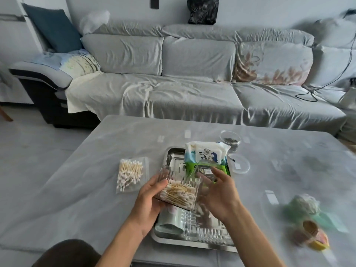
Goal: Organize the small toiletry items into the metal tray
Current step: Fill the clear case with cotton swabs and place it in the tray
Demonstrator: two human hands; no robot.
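Observation:
A metal tray [172, 155] lies on the table in front of me. Over its middle I hold a clear plastic box of cotton swabs [179, 193]. My left hand [148, 201] grips the box's left side and underside. My right hand [217, 195] touches its right side with fingers spread. A pack of baby wipes [206, 155] rests across the tray's far end. A pale green tube [169, 222] and a clear compartment organizer [204, 228] lie in the tray's near end. A bag of cotton swabs [131, 173] sits on the table left of the tray.
A clear round container [230, 138] and its lid [239, 163] sit right of the tray's far end. Blurred colourful items [308, 224] lie at the table's right. A grey sofa [192, 83] stands beyond the table.

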